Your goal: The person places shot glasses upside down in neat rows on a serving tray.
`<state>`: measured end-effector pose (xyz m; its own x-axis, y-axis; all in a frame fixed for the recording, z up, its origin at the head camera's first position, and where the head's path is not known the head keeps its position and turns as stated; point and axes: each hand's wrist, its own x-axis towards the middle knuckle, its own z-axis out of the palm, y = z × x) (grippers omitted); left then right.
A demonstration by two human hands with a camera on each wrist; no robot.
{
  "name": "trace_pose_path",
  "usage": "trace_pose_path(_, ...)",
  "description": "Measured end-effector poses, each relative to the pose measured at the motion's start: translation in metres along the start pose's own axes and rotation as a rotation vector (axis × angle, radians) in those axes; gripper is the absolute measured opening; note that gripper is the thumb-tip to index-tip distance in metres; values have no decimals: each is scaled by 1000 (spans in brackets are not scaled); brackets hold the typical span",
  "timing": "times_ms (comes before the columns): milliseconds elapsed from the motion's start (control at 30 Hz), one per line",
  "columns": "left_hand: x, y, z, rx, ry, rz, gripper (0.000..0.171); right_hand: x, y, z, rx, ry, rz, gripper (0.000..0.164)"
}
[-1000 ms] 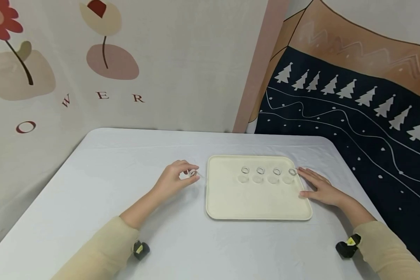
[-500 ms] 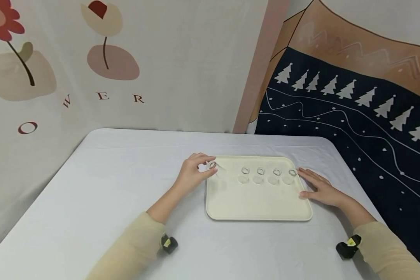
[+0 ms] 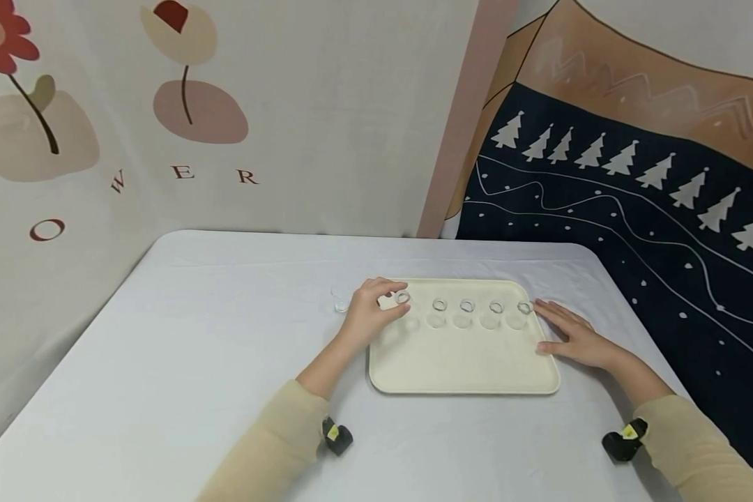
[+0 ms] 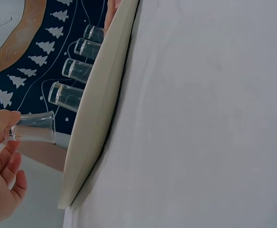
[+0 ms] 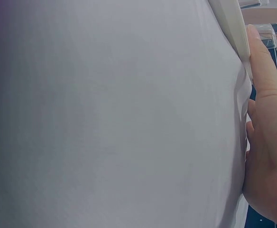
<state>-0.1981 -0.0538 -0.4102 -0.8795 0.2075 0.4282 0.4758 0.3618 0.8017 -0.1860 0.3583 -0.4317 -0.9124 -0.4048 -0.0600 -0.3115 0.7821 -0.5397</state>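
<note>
In the head view my left hand (image 3: 371, 308) is over the cream tray (image 3: 464, 369), near its back left corner. Thumb and fingertips pinch a small clear shot glass (image 4: 36, 127) by its narrow end. The wider end points down at the tray, apart from it in the left wrist view. Several like glasses (image 3: 467, 311) stand in a row on the tray, to the right of the held one. My right hand (image 3: 574, 339) lies along the tray's right edge with fingers extended, its thumb touching the rim (image 5: 245, 45). Its fingertips are close to the rightmost glass (image 3: 519, 315).
Another clear glass (image 3: 341, 301) is on the white-clothed table (image 3: 226, 314), left of the tray and partly behind my left hand. Printed cloths (image 3: 326, 104) hang behind the table and along its right side.
My left hand has carried the glass rightward from beside the tray to above its back left part. Another glass on the table at left now shows. The right hand has stayed put.
</note>
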Motion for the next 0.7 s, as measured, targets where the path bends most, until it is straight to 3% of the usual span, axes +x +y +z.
trace_pose_path(233, 2, -5, 11, 3, -26, 16, 33, 0, -2, 0, -10, -2, 2, 82)
trace_pose_path(700, 4, -8, 23, 41, -83, -96, 32, 0, -2, -1, -8, -2, 11, 83)
